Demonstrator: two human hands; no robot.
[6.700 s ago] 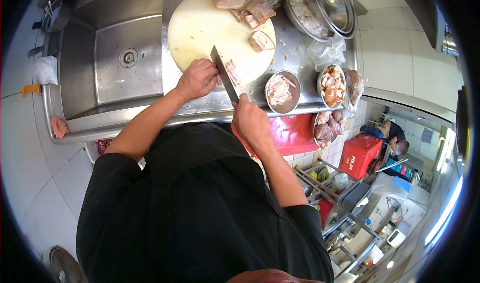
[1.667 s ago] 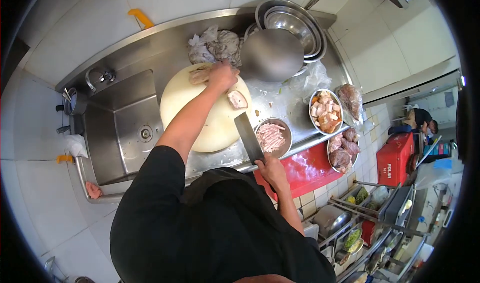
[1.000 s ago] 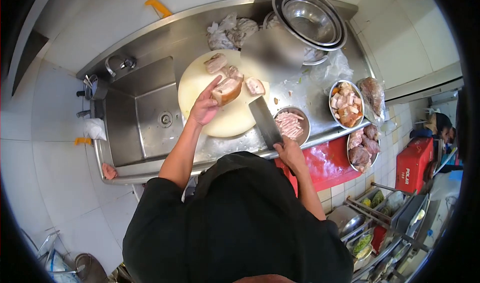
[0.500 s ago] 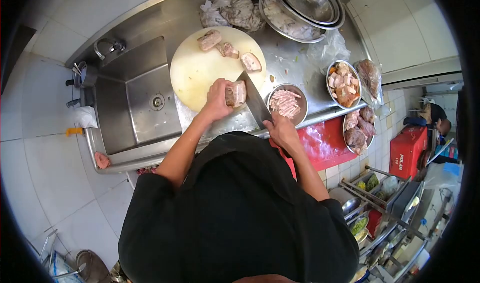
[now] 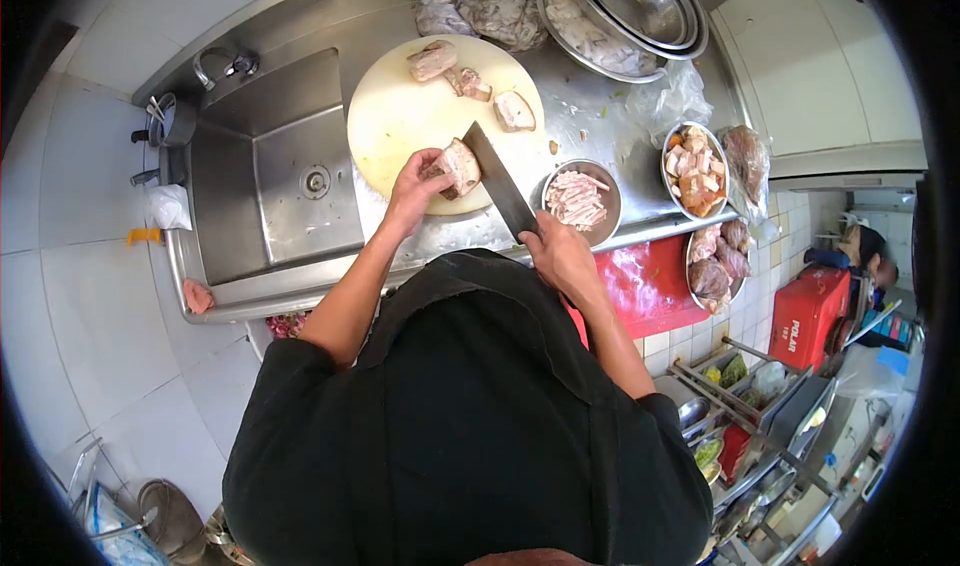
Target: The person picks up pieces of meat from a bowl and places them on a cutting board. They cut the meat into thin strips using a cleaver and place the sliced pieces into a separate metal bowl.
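Note:
My left hand (image 5: 410, 198) grips a piece of pork belly (image 5: 462, 165) from its left side, near the front edge of the round cutting board (image 5: 385, 136). The meat sits tilted, its pale layered face turned up. In my right hand (image 5: 562, 261) is the handle of a cleaver (image 5: 499, 182), its broad blade slanting up just right of the meat. Farther back on the board lie a meat chunk (image 5: 433, 61), a smaller scrap (image 5: 470, 84) and a pale block (image 5: 515, 112). A bowl of meat strips (image 5: 577, 200) stands right of the blade.
Left is a steel sink (image 5: 265, 201) with a faucet (image 5: 225, 66). Bagged food (image 5: 500, 14) and stacked steel bowls (image 5: 640, 6) stand behind the board. To the right are a bowl of meat chunks (image 5: 695, 172), a bowl of larger pieces (image 5: 715, 276) and a red surface (image 5: 640, 286).
My left hand has turned the pork belly and now holds it by its left side, fingers no longer over its top. The cleaver stays beside it; the whole view has shifted slightly.

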